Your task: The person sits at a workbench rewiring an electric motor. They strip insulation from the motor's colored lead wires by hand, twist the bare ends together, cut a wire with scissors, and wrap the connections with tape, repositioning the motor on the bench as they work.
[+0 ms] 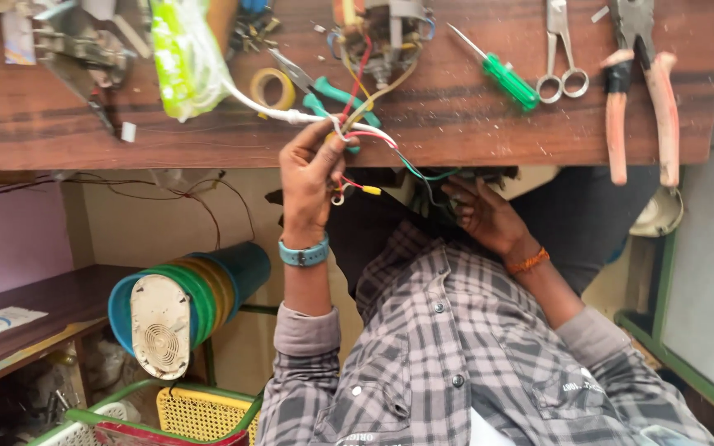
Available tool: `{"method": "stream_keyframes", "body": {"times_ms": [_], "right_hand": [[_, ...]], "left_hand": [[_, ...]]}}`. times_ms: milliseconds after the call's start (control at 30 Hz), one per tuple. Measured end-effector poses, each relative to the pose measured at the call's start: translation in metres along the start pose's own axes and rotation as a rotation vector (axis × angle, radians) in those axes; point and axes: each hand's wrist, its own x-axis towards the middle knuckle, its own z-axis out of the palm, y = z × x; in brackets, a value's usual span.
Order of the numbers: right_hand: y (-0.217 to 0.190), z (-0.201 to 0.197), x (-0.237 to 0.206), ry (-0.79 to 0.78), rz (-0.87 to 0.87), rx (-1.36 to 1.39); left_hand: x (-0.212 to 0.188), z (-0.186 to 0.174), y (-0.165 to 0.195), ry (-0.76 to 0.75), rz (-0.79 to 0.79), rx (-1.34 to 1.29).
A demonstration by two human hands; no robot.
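We keep both hands just off the near edge of the table, so the loose wires hang free. Our left hand (311, 169), with its grip pinched on the bundle of thin red, white and green wires (365, 136), lifts them; our right hand (483, 213) lies lower, grip loosely curled, and we cannot tell what it holds. Beyond, the dark scuffed wooden table (208, 136) carries a green-handled screwdriver (502, 74), small steel scissors (561, 58) and pink-handled pliers (642, 91).

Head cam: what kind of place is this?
Likely a small electrical repair bench: pliers, scissors and a screwdriver lie on a wooden table, and the left hand holds coloured wires.
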Motion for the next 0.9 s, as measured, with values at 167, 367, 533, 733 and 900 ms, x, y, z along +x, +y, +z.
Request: {"method": "stream_keyframes", "body": {"times_ms": [167, 367, 533, 733, 900], "right_hand": [[0.001, 0.026, 0.010, -0.094, -0.144, 0.230], [0.001, 0.044, -0.018, -0.071, -0.271, 0.212], [-0.011, 0.057, -0.058, 0.049, -0.408, -0.274], [-0.017, 0.063, -0.079, -0.036, -0.514, -0.114], [-0.019, 0.091, -0.097, 0.045, -0.796, -0.377]], "left_hand": [[0.001, -0.002, -0.003, 0.001, -0.014, -0.008], [0.000, -0.004, -0.002, -0.018, -0.020, -0.043], [0.002, -0.003, -0.002, -0.037, 0.008, -0.044], [0.003, -0.004, -0.003, -0.026, -0.002, -0.052], [0.003, -0.003, -0.002, -0.029, 0.009, -0.048]]}}
